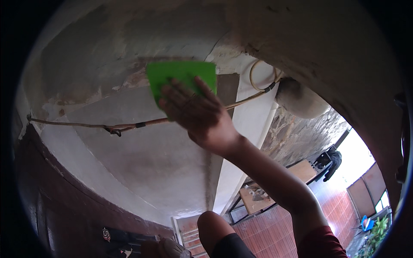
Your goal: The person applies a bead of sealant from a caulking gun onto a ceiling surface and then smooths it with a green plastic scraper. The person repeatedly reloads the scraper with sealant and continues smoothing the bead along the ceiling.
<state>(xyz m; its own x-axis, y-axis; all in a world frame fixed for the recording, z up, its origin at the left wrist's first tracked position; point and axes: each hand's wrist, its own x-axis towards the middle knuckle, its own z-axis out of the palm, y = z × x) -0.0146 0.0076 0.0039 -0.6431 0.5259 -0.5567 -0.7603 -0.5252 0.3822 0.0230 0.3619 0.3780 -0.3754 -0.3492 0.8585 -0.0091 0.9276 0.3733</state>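
Note:
My right hand (pixel 195 105) is raised at the middle of the head view and slightly blurred by motion. It holds a flat green putty spreader (pixel 202 71), which widens toward its far edge. My fingers lie spread across its face, and the thumb side is partly hidden. The spreader's far edge is at the patchy, peeling plaster (pixel 137 77) of the grey wall surface; whether it touches cannot be made out. A brown cable (pixel 86 124) runs across the surface, passing behind my hand. I cannot make out my left hand in the picture.
Looped cable (pixel 258 77) hangs near a rounded pale object (pixel 303 101) at the right. My bent knee (pixel 213 225) shows at the lower edge. A wooden-topped table (pixel 256 200) stands on the red tiled floor (pixel 266 228). A dark item with an emblem (pixel 124 238) lies lower left.

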